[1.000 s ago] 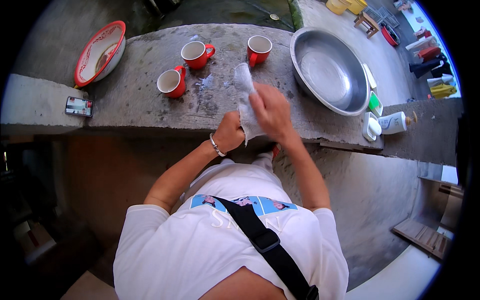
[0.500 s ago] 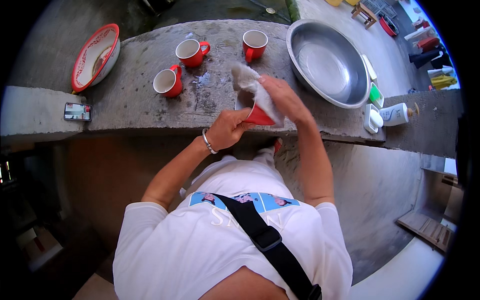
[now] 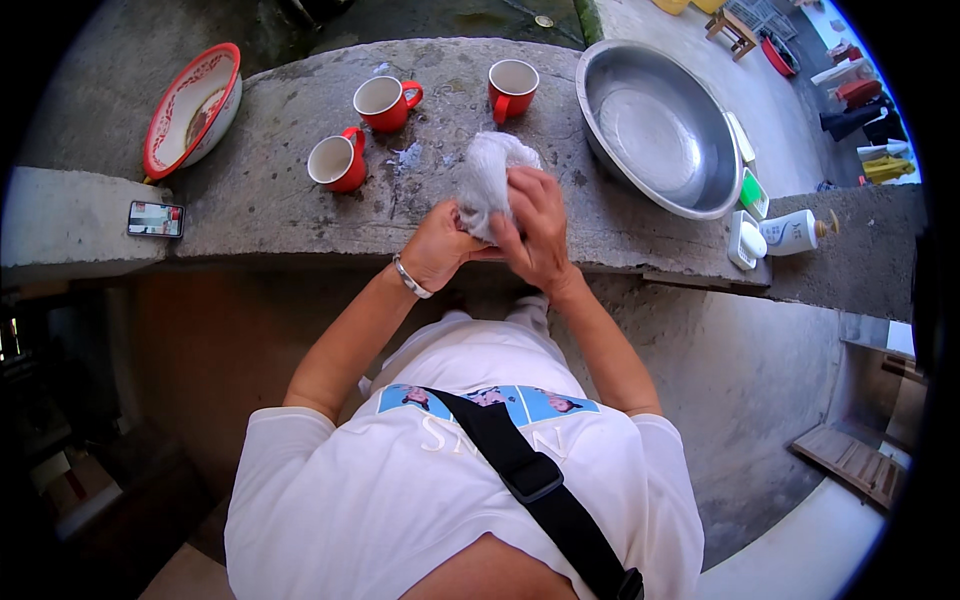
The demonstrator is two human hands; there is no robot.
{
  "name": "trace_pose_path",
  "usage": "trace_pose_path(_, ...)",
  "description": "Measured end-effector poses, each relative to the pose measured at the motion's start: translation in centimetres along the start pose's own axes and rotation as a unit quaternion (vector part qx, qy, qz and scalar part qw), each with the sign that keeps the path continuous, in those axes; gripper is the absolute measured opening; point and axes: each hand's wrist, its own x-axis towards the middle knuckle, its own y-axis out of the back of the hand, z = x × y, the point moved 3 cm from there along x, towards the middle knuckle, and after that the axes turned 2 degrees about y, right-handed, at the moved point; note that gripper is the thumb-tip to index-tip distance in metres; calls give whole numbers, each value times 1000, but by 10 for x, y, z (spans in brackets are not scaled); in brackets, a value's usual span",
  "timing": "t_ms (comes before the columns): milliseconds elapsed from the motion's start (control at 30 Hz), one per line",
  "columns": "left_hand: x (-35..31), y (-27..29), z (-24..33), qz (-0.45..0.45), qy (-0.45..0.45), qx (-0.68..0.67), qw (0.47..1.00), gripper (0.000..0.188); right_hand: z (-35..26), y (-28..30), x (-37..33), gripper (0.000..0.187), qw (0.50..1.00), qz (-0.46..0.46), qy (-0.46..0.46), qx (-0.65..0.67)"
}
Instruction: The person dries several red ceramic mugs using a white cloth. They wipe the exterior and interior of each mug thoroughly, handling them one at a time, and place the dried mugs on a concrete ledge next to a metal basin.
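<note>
white cloth (image 3: pixel 487 180), red white-lined mugs (image 3: pixel 384 112), red-patterned white basin (image 3: pixel 218 125)

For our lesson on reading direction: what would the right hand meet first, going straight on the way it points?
The cloth, which the right hand touches; depth beyond it is unclear.

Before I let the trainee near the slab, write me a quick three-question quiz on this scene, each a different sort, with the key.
1. How many mugs stand on the slab?
2. Which lies left of every standing mug: (a) stool, (b) phone, (c) bottle?
3. True or false: the cloth lies in the basin.

Key:
1. Three.
2. b, the phone.
3. False; the right hand grips the cloth.
</note>
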Motion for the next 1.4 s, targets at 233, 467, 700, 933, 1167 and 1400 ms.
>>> trace_pose_path(233, 1, 1, -13, 24, -109, 78, 991, 37, 11, -1, -7, 22, 986, 122, -55, 95)
trace_pose_path(467, -8, 14, -8, -8, -95, 137, 986, 36, 50, 0, -1, 36, 560, 195, -460, 661)
trace_pose_path(700, -7, 6, 9, 9, 80, 27, 996, 32, 27, 1, -1, 26, 773, 61, -413, 478)
trace_pose_path(933, -10, 18, -4, 66, -39, 190, 979, 25, 1, 5, 7, 28, 812, -118, -373, 433)
trace_pose_path(1167, -6, 5, -4, 19, -87, 248, 965, 18, 33, -11, 3, 30, 765, -53, -479, 427)
trace_pose_path(1400, -9, 9, 2, -13, -52, 277, 959, 18, 24, 1, -8, 47, 793, -192, -383, 433)
